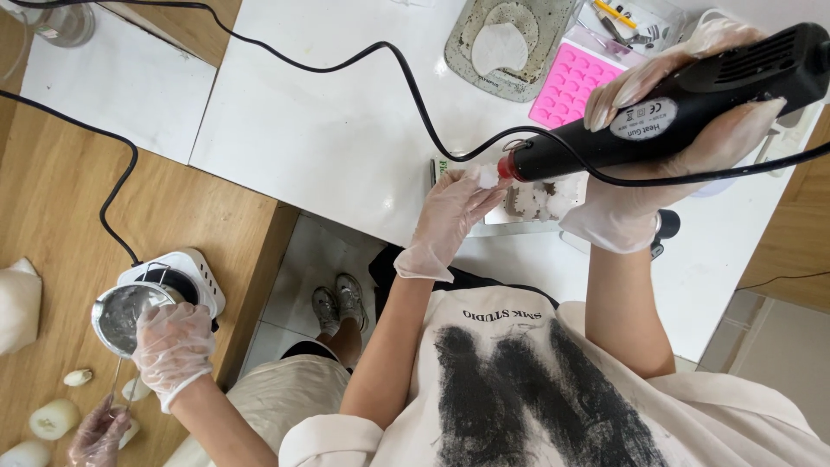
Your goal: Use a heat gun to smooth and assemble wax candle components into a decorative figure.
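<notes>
Right now the right hand [683,130], gloved, is wrapped around the body of a black heat gun [666,117], fingers curled tight over its top. The gun's long axis runs from about two o'clock down to eight o'clock, and its red-ringed nozzle [512,164] is the low, eight o'clock end. A black cord [346,65] loops away from it across the white table [328,130] toward ten o'clock.

The left hand [450,220], also gloved, reaches up from six o'clock with its fingertips pinching a small white piece [488,175]. That piece sits just at the nozzle's mouth, touching or nearly so; which, I cannot tell. So the piece lies straight along the gun's axis, at eight o'clock from the right hand's fingers, and the left hand is much the nearer of the two to it.

Just past the nozzle, at four o'clock from the piece, a shallow tray [536,207] holds more whitish lumps. A pink mould [571,86] lies at one o'clock from it, beside a grey dish [510,43].

Well apart, at the lower left, another person's gloved hand [173,346] rests on a metal pot [125,316] standing on a small white hotplate [194,272].
</notes>
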